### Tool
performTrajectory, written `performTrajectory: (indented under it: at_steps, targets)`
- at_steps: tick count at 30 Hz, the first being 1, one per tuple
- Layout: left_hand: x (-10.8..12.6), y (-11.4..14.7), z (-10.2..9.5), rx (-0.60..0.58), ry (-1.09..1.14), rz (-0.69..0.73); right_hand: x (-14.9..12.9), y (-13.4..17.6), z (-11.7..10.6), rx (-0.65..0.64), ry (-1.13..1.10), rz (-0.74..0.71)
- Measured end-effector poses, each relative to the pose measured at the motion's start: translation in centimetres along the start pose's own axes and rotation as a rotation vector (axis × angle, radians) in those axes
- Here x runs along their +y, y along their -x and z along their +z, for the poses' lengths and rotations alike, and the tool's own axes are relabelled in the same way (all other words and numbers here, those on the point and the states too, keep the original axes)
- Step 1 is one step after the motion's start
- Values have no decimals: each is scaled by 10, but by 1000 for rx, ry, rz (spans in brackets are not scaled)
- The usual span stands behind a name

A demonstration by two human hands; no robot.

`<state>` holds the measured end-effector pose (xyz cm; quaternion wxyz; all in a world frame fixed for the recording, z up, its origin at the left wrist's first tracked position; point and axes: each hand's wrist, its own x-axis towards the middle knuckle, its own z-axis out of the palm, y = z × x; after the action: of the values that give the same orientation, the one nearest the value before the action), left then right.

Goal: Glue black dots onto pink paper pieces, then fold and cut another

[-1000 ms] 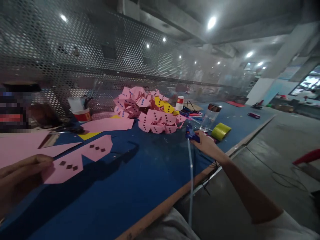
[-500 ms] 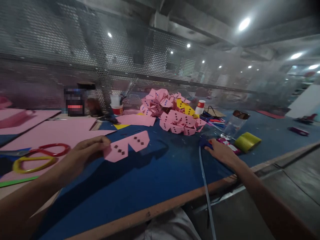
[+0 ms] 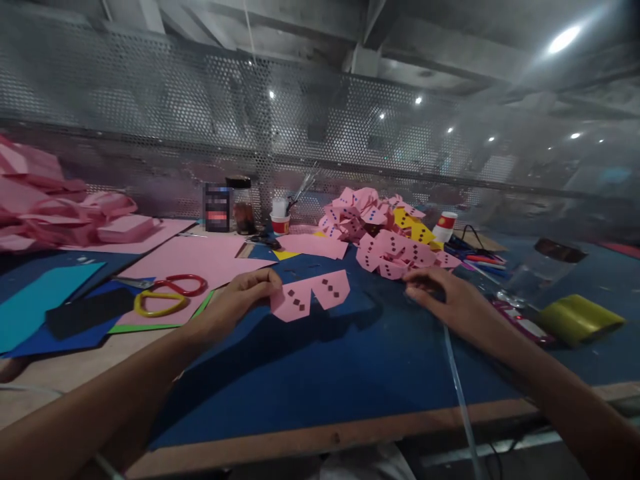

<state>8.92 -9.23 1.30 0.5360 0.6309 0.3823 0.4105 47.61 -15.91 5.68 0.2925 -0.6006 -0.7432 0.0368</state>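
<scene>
My left hand [image 3: 245, 291] pinches the left end of a pink paper cutout [image 3: 313, 293]. The cutout has a V-shaped notch and dark diamond marks, and it is held above the blue table surface [image 3: 300, 387]. To the right, my right hand [image 3: 445, 293] hovers with curved fingers, the fingertips and thumb apart and nothing visible between them. It is near the front of a heap of similar marked pink pieces [image 3: 395, 250]. A pale cord [image 3: 457, 383] runs from below this hand over the table's front edge; its upper end is hidden.
Red-and-yellow-handled scissors [image 3: 173, 293] lie on pink sheets at the left, beside blue and black paper [image 3: 90, 312]. A pink paper pile [image 3: 55, 207] stands farther left. At the right are a clear jar [image 3: 540, 277] and a yellow roll [image 3: 583, 320]. Paper cups [image 3: 444, 228] stand behind.
My right hand has come off the blue tool on the cord and moved toward the pink heap. My left hand still holds the cutout. The view has turned left.
</scene>
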Motion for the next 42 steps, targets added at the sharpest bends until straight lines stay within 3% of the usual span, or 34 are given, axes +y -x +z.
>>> performTrajectory:
  at_steps: [3, 6, 11, 18, 22, 25, 29, 32, 42]
  targets:
    - [0, 4, -1, -9, -6, 21, -44, -19, 26, -57, -261, -145]
    - [-2, 5, -1, -24, -11, 16, -68, -34, 51, -125, -391, -222]
    - [-6, 5, 0, -26, -30, 9, -82, -45, 74, -268, -468, -229]
    - [-1, 0, 11, 0, -112, 7, -81, -45, 85, -316, -546, -124]
    - [4, -2, 19, 140, -76, 15, -71, -47, 91, -227, -591, -96]
    - [5, -2, 26, 277, 98, -37, -65, -49, 89, -101, -610, -50]
    - [4, 3, 44, 117, 261, -237, -62, -49, 89, -14, -646, -21]
    - [-1, 6, 59, 25, 280, -281, -62, -47, 93, -12, -630, -20]
    - [-19, 9, 58, 59, 252, -238, -67, -38, 100, -32, -530, -53]
